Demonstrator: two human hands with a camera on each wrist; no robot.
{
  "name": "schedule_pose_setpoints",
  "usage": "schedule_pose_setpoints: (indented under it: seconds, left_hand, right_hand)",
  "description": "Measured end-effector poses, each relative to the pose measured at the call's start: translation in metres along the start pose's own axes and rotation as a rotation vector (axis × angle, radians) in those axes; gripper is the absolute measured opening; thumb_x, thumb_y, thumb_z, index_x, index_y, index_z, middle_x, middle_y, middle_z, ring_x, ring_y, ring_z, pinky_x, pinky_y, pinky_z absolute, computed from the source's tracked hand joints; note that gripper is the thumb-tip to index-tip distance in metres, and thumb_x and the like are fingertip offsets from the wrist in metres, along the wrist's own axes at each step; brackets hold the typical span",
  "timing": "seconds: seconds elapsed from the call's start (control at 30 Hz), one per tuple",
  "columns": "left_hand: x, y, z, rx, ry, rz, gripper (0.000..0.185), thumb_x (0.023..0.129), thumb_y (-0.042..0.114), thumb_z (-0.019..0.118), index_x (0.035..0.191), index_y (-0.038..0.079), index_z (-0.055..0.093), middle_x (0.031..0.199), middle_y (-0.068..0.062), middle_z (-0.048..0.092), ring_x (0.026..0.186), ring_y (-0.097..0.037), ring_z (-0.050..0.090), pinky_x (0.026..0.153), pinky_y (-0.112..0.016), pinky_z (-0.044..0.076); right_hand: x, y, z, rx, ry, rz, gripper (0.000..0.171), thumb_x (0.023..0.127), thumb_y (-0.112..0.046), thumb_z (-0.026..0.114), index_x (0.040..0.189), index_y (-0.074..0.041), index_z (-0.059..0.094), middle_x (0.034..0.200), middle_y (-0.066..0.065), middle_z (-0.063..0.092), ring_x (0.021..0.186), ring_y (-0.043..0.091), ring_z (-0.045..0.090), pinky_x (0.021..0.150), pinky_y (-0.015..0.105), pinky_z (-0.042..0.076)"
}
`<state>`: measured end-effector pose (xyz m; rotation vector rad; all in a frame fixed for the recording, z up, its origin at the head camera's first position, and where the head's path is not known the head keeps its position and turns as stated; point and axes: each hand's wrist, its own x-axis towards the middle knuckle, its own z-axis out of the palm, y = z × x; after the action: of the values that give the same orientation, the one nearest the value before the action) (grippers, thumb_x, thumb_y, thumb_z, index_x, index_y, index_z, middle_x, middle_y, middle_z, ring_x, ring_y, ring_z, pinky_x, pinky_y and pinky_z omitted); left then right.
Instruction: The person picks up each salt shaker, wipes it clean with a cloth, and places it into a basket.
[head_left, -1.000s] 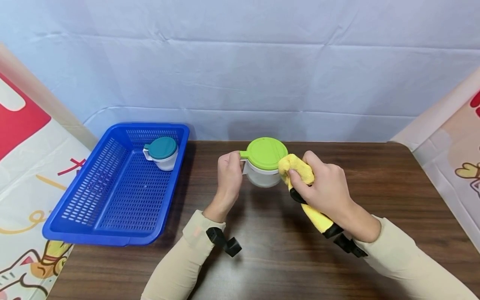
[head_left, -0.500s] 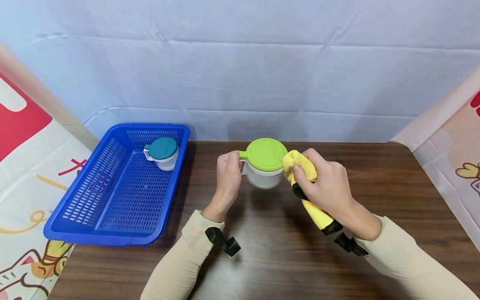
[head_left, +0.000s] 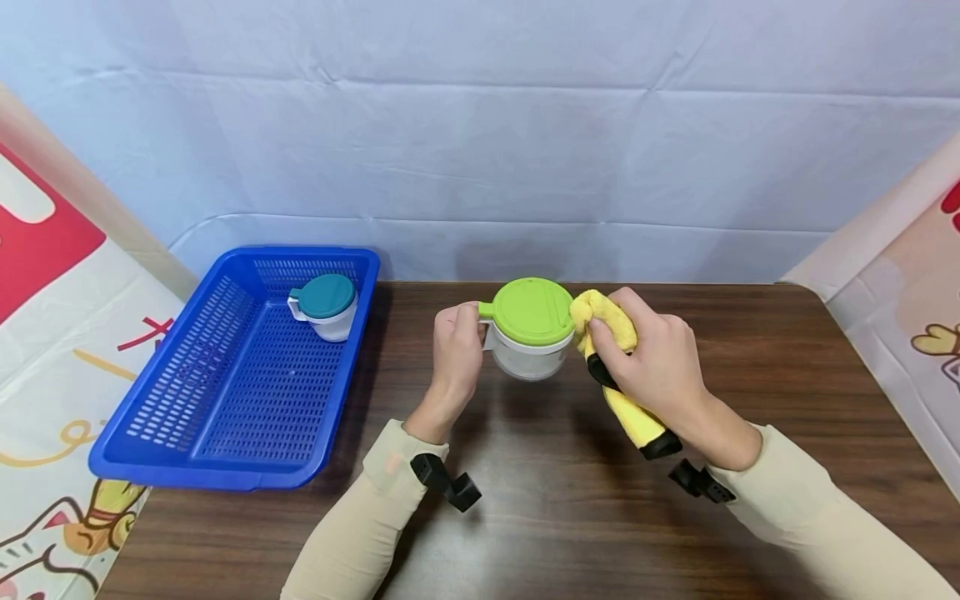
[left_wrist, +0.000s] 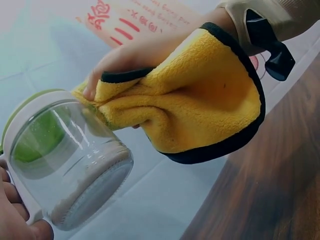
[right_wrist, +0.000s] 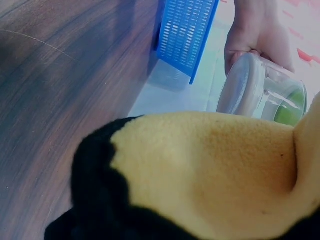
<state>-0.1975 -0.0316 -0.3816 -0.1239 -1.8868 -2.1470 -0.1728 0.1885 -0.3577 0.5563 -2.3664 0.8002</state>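
Note:
A clear jar (head_left: 529,360) with a green lid (head_left: 532,311) and a white side handle is held up off the table. My left hand (head_left: 457,350) grips it by that handle, fingers curled round. Bunched in my right hand (head_left: 660,358) is a yellow cloth (head_left: 609,321) with black edging, pressed at the right side of the lid's rim. The left wrist view shows the jar (left_wrist: 75,160) from below, with the cloth (left_wrist: 200,100) hanging beside it. In the right wrist view the cloth (right_wrist: 210,165) hides the right hand's fingers.
A blue perforated basket (head_left: 217,480) stands on the left of the dark wooden table (head_left: 570,517). Inside it, near the far right corner, sits a similar jar with a teal lid (head_left: 326,297). A pale sheet (head_left: 480,150) hangs behind the table.
The cloth and my right hand have shifted slightly right and up along the lid's rim. The jar has tilted or lowered a little toward me; my left hand keeps its grip.

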Motion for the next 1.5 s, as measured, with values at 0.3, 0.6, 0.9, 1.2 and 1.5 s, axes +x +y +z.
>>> schedule_pose_setpoints:
  seconds: [0.3, 0.6, 0.9, 1.2, 1.5]
  left_hand:
    - [0.000, 0.001, -0.001, 0.018, -0.004, 0.014, 0.034, 0.087, 0.007, 0.035, 0.054, 0.009, 0.031, 0.051, 0.001, 0.024, 0.047, -0.010, 0.021, 0.048, -0.024, 0.017]
    - [-0.001, 0.002, 0.000, -0.002, 0.013, 0.012, 0.035, 0.088, 0.007, 0.036, 0.054, 0.013, 0.033, 0.050, 0.007, 0.025, 0.049, -0.010, 0.022, 0.049, -0.024, 0.018]
    - [-0.002, 0.000, 0.004, -0.077, 0.121, -0.005, 0.034, 0.088, 0.006, 0.038, 0.055, 0.014, 0.034, 0.052, 0.006, 0.025, 0.050, -0.008, 0.021, 0.050, -0.022, 0.018]
    - [-0.001, 0.001, 0.005, -0.074, 0.122, -0.002, 0.033, 0.087, 0.006, 0.037, 0.055, 0.013, 0.035, 0.052, 0.004, 0.025, 0.050, -0.009, 0.022, 0.050, -0.022, 0.018]
    - [0.001, 0.001, 0.005, -0.064, 0.118, 0.000, 0.035, 0.088, 0.006, 0.037, 0.055, 0.014, 0.035, 0.052, 0.007, 0.026, 0.049, -0.008, 0.022, 0.051, -0.023, 0.019]
  right_hand:
    - [0.002, 0.000, 0.001, -0.001, 0.002, 0.010, 0.013, 0.092, -0.019, 0.063, 0.095, -0.007, 0.061, 0.055, -0.004, 0.041, 0.042, 0.011, 0.036, 0.041, 0.030, 0.033]
    - [0.003, 0.001, 0.004, -0.010, 0.014, 0.021, 0.013, 0.092, -0.020, 0.063, 0.093, -0.008, 0.058, 0.055, -0.003, 0.039, 0.042, 0.013, 0.035, 0.042, 0.031, 0.032]
    - [0.006, 0.005, 0.008, -0.031, 0.037, 0.036, 0.016, 0.096, -0.020, 0.064, 0.093, -0.007, 0.056, 0.054, -0.001, 0.038, 0.041, 0.013, 0.035, 0.042, 0.032, 0.031]
    - [0.005, 0.009, 0.005, -0.031, 0.053, 0.057, 0.019, 0.096, -0.021, 0.064, 0.092, -0.006, 0.054, 0.054, 0.001, 0.042, 0.041, 0.016, 0.040, 0.042, 0.034, 0.033]
    - [0.004, 0.010, 0.002, -0.034, 0.065, 0.038, 0.018, 0.095, -0.020, 0.063, 0.092, -0.005, 0.054, 0.053, -0.001, 0.040, 0.040, 0.013, 0.037, 0.041, 0.030, 0.032]
